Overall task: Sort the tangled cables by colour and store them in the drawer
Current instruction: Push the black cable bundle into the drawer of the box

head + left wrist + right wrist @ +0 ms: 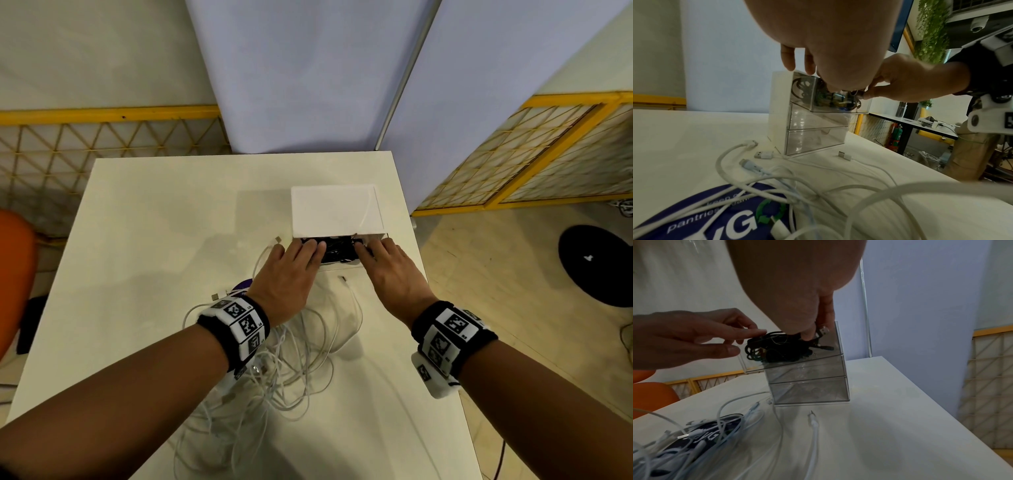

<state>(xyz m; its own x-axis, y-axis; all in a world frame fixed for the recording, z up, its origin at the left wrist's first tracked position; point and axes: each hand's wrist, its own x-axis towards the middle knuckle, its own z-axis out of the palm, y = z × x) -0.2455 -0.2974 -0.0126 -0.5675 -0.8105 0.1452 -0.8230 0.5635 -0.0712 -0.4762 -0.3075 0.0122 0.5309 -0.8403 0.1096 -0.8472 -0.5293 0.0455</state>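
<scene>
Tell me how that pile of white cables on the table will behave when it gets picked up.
Likely floppy: the white cables lie in loose, sagging loops. They will probably come up as one clump, since the strands cross over each other in the left wrist view. Loose plug ends may dangle and catch the drawer unit or drag the purple disc lying beneath them.
</scene>
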